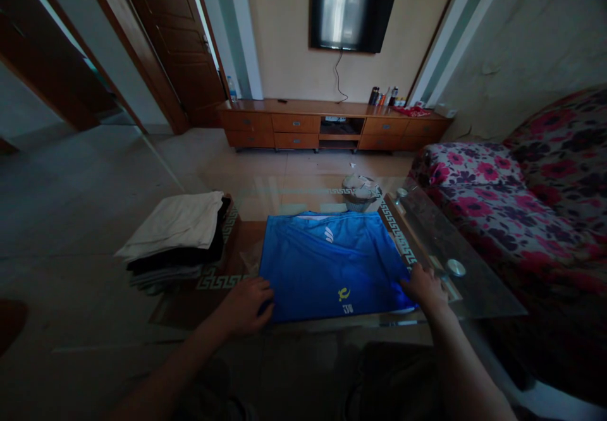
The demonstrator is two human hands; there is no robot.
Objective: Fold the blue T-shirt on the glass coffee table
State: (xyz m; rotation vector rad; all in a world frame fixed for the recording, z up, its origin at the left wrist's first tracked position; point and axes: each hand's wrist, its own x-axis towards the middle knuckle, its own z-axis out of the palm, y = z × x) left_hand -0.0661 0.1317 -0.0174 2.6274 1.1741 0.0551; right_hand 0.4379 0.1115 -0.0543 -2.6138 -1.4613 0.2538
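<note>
Two hands rest on a shiny blue sports shirt (332,263) spread flat, partly folded, on the glass-topped counter (455,250); a stack of folded white and dark garments (175,234) sits at its left. Left hand (246,304) pinches the near-left corner, right hand (424,285) presses the near-right edge, fingers curled; final folds look undone.

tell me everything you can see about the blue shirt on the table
The blue shirt is a bright, slightly shiny sports jersey, synthetic by its look, lying flat and folded into a rough rectangle on the glass coffee table. It bears a small white logo near its far edge, a yellow emblem with small pale print below it near the near edge, and white trim along the far edge. The left hand presses its near left corner; the right hand grips its near right corner. Light creases run across it.
</note>
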